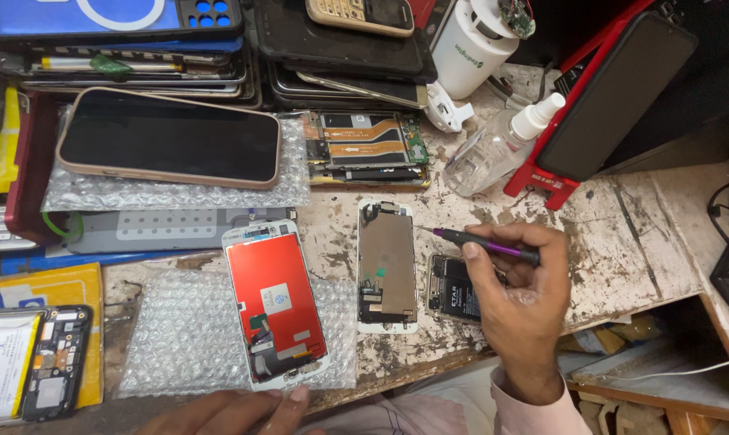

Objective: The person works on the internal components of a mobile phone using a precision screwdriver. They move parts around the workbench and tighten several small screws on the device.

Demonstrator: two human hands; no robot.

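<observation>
My right hand (pixel 519 302) grips a purple-handled screwdriver (pixel 481 242), its tip pointing left toward the top of a white screen panel (pixel 387 266) lying back side up. Under that hand sits an opened phone body (pixel 451 290) with a black battery showing. My left hand (pixel 236 411) rests at the bench's front edge, fingertips touching the lower end of a second white screen panel with a red backing (pixel 274 302), which lies on bubble wrap (pixel 179 330). The left hand holds nothing.
A phone in a pink case (pixel 167 138) lies on bubble wrap at the back. Stacked screens (pixel 123 56), a spray bottle (pixel 497 141), a white cup (pixel 469 48), a red phone stand (pixel 614 97) and a yellow packet (pixel 34 338) crowd the worn bench.
</observation>
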